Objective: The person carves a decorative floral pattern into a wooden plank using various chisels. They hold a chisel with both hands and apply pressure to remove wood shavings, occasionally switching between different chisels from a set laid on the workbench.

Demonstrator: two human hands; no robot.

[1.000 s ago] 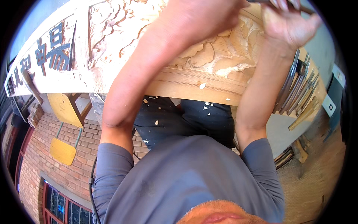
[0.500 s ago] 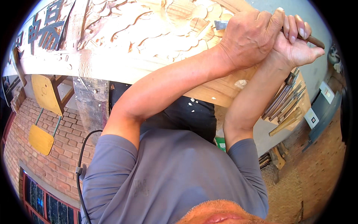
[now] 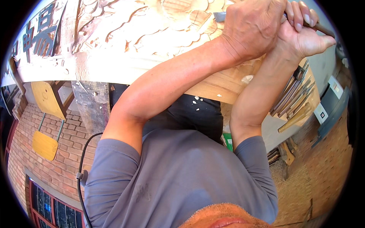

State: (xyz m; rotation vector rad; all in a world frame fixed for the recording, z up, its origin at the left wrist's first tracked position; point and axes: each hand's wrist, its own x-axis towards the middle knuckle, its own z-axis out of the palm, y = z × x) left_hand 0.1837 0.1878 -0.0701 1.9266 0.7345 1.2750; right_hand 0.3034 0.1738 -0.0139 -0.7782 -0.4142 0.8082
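Note:
My left hand (image 3: 251, 32) is closed round the front part of a carving chisel (image 3: 219, 16); its flat metal blade sticks out on the left, over a pale wooden panel (image 3: 152, 60) with carved relief. Beside it, my right hand (image 3: 298, 38) has its fingers curled over the chisel's dark handle, palm turned up and thumb stretched out. The handle's end shows past the thumb. Both hands are over the panel's right part, at the top of the view, wrists close together. The contact between cutting edge and wood is too bright to make out.
A row of carving tools (image 3: 291, 97) lies on a board by my right forearm. Dark cut-out characters (image 3: 45, 34) are at the far left. A yellow wooden chair (image 3: 47, 100) stands below the panel's left end. Wood chips (image 3: 196, 102) lie on my dark trousers.
Both hands, still on the chisel, sit slightly higher in the view. The whole scene has shifted and turned a little with the head. Blade and grip look much the same.

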